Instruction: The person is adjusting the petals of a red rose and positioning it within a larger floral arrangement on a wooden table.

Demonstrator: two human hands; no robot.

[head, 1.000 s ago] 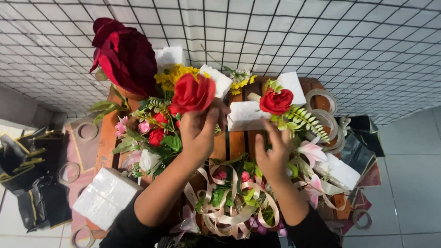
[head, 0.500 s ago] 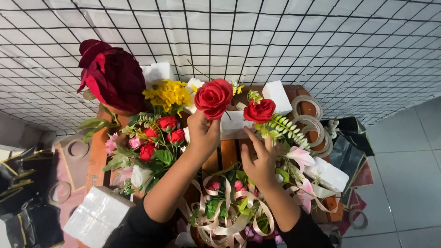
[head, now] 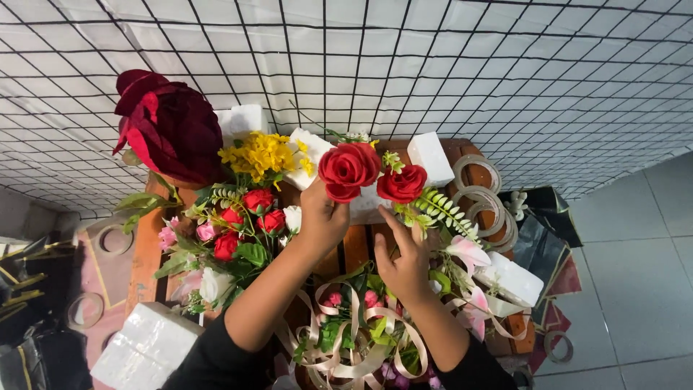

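Left hand (head: 323, 217) with fingers closed under red rose (head: 349, 170), above wooden counter (head: 357, 245). Right hand (head: 404, 263) loosely gripping second rose's (head: 402, 183) stem. Light, soft, crushable petals; best held by stem.

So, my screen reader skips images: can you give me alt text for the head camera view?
Left hand holds a bright red fabric rose upright beside a second red rose whose stem the right hand touches. Around them on a brown wooden crate lie mixed artificial flowers, white foam blocks and cream ribbon loops, before a wire grid wall.
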